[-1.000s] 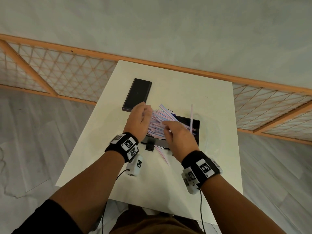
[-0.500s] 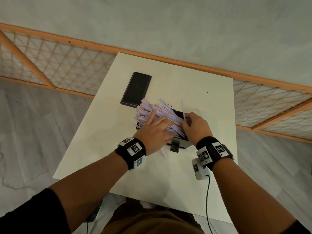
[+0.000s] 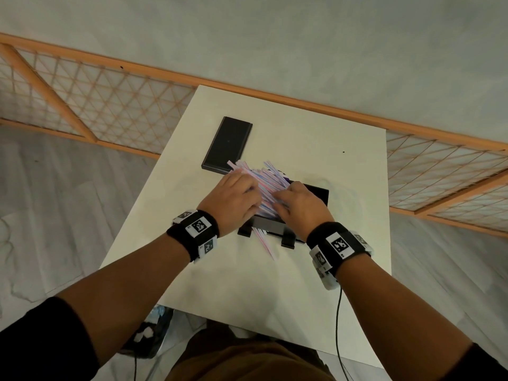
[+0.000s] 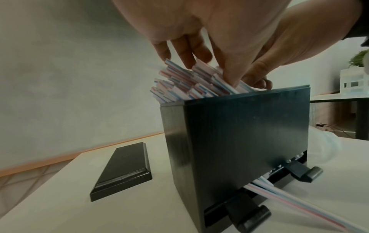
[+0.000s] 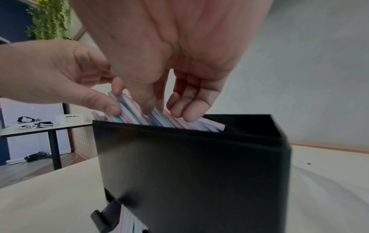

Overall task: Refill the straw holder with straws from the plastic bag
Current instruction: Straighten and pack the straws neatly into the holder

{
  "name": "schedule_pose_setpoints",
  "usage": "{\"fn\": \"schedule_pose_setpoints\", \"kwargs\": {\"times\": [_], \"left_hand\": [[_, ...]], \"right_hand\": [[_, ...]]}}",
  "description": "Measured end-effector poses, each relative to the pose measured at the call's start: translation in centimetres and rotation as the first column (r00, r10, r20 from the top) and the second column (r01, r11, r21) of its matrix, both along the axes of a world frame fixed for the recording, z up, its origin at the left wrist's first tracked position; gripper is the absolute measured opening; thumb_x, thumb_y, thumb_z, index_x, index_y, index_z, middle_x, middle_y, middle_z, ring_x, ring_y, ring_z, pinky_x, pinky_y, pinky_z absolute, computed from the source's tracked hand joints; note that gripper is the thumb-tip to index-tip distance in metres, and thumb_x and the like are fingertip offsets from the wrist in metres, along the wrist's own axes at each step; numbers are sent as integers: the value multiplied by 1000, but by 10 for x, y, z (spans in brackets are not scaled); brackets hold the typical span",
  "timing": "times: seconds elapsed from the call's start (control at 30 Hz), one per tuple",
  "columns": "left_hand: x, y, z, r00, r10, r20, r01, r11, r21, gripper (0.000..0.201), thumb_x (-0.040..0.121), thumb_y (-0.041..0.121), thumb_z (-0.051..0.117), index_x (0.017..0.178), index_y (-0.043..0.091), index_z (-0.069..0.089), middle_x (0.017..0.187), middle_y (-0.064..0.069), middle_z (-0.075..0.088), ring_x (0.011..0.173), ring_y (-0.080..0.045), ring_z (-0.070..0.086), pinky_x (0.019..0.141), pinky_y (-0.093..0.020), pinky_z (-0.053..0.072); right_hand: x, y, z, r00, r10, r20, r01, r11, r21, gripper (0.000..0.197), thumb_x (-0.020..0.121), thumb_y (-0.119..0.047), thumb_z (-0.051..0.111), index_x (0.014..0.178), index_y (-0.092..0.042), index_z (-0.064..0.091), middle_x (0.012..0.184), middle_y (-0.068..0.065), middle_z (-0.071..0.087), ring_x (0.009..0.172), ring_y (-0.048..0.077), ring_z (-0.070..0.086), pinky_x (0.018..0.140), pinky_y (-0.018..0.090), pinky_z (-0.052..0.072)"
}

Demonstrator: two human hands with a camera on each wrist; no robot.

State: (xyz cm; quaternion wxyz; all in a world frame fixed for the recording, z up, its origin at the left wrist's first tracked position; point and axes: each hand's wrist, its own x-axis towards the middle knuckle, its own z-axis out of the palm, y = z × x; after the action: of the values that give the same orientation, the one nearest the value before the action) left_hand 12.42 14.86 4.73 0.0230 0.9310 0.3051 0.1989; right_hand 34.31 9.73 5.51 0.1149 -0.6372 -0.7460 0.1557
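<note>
A black straw holder [image 3: 316,192] stands mid-table with a thick bundle of striped straws [image 3: 264,182] leaning out of its open top to the left. My left hand [image 3: 247,188] holds the bundle's raised end, thumb on one side and fingers over the tips [image 4: 185,58]. My right hand [image 3: 297,199] sits over the lower end at the holder's mouth, where its thumb and bent fingers [image 5: 183,112] close on the straws [image 5: 135,116]. A few straws [image 4: 289,197] poke out of the holder's bottom slot. The clear plastic bag [image 4: 323,146] lies right of the holder [image 4: 239,134].
The holder's flat black lid [image 3: 228,144] lies on the white table [image 3: 330,298] behind and left of the holder. The table's left edge is close beside it. A wooden lattice rail [image 3: 110,105] runs along the floor beyond. Another table with small items [image 5: 40,127] stands in the background.
The single straw that stood apart by my right hand is no longer separate. My right hand moved left onto the bundle, and my left hand shifted from lying flat to holding the raised end.
</note>
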Motion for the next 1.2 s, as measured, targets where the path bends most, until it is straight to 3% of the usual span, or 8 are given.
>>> {"fn": "schedule_pose_setpoints", "kwargs": {"times": [0.13,0.27,0.4,0.6,0.73,0.9,1.0,1.2], "left_hand": [[5,-10,-4,999,49,-20,-47,995,84,25,87,26,65,110,17,66,117,-11,57,115,-32,54,121,-56,26],[8,-11,-7,990,11,-144,6,993,120,33,94,35,62,125,25,66,141,-11,55,141,-34,45,123,-66,9],[6,-5,-13,964,-14,-264,51,989,136,29,101,44,51,115,26,69,138,-2,57,136,-26,49,121,-67,14],[8,3,-20,963,25,-268,16,989,149,20,97,37,62,114,29,71,136,-3,59,137,-27,48,121,-68,11],[3,12,-14,962,37,-270,-7,994,109,22,94,33,65,115,31,72,145,-9,54,145,-32,41,121,-68,10],[2,15,-16,960,34,-277,-10,996,87,24,100,38,57,117,30,72,150,-8,51,148,-30,36,122,-67,11],[2,12,-20,974,19,-226,0,996,86,30,104,42,51,118,26,72,146,-7,54,147,-28,39,122,-66,13],[2,4,-25,980,23,-199,0,993,117,36,105,45,46,116,23,72,146,-7,56,146,-28,41,124,-64,9]], "right_hand": [[-7,2,-1,999,46,9,-46,999,-13,23,99,-28,58,111,-18,74,92,7,57,80,25,61,68,37,52],[-7,3,-5,999,50,-4,-50,998,-39,20,99,-26,59,100,-14,75,87,8,62,82,28,63,70,38,50],[-2,-4,-6,995,7,-99,-15,997,-80,21,99,-26,59,113,-20,73,96,6,67,92,24,63,79,40,52],[7,-20,1,973,-29,-230,33,999,13,13,94,-18,61,84,-20,70,83,-4,65,76,14,59,71,36,53],[7,-25,-1,984,29,-176,-54,989,-141,17,95,-28,60,101,-22,75,94,-5,70,86,14,63,77,33,53],[6,-20,-6,998,42,-39,-49,981,-186,26,94,-36,62,113,-19,66,99,-4,59,91,17,58,72,28,43],[2,-19,-8,998,61,15,-56,973,-223,37,96,-42,60,122,-16,65,108,3,64,98,22,61,80,34,50],[-6,-8,-5,998,58,37,-46,961,-271,30,96,-42,60,111,-16,62,97,3,65,83,21,59,66,30,39]]}}
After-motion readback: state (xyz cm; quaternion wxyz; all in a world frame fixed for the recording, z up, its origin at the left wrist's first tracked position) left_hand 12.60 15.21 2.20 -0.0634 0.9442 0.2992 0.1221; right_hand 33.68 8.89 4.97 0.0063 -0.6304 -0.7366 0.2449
